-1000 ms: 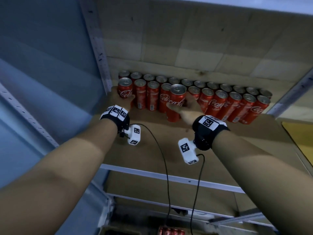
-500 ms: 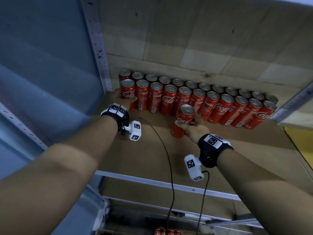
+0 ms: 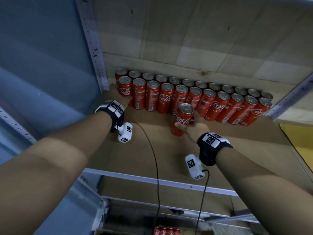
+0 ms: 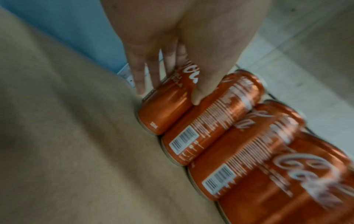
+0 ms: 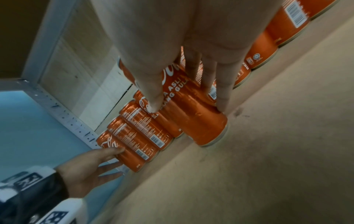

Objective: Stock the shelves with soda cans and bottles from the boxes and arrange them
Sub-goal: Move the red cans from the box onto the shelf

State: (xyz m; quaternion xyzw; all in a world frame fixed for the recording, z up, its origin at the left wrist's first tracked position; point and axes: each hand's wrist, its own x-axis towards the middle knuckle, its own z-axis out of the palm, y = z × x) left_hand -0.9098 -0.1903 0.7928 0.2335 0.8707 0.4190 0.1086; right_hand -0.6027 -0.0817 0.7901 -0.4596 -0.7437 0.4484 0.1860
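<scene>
Red cans (image 3: pixel 194 97) stand in two rows at the back of the brown shelf board (image 3: pixel 152 150) in the head view; just in front of them the right hand (image 3: pixel 193 128) clasps a lone can (image 3: pixel 183 119) upright on the board, while the left hand (image 3: pixel 118 97) cups the end can (image 3: pixel 124 89) of the front row beside the metal upright (image 3: pixel 94 48).

The left wrist view shows thumb and fingers (image 4: pixel 151 68) wrapped around that end can (image 4: pixel 166 103).

The right wrist view shows fingers (image 5: pixel 224 84) and thumb clamped on the lone can (image 5: pixel 199 115), its base on the board.
</scene>
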